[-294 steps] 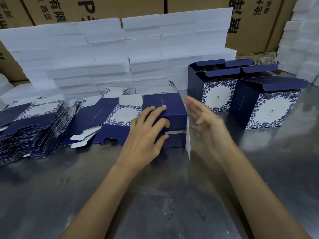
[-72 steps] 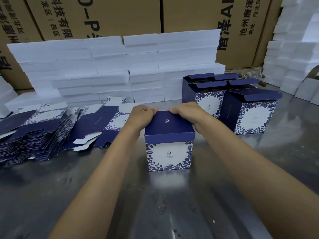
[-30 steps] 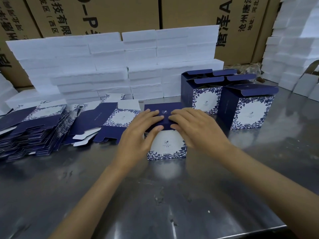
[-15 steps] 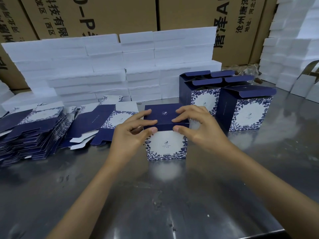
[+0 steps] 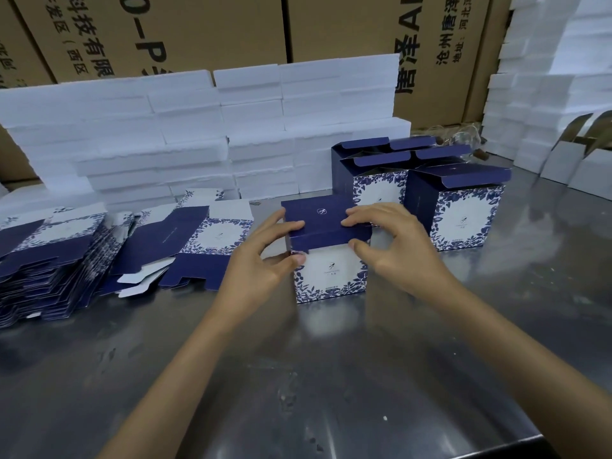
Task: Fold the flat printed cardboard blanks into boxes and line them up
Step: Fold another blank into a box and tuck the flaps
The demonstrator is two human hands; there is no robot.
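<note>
- Standing upright on the steel surface [image 5: 331, 376]: blue floral box [image 5: 331, 276], lid flap folded over its top.
- Left hand [image 5: 261, 260]: curled fingers [image 5: 294, 225] pinch the lid's left edge.
- Right hand [image 5: 394, 250]: curled fingers [image 5: 351, 221] pinch its right edge.
- Flat blanks [image 5: 49, 260] lie left; finished boxes [image 5: 460, 207] stand right.

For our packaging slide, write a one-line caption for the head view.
Both hands, left hand and right hand, pinch the lid of a blue-and-white box on a steel table.

Box [image 5: 331, 276]: navy lid, white front, blue floral border.
</note>
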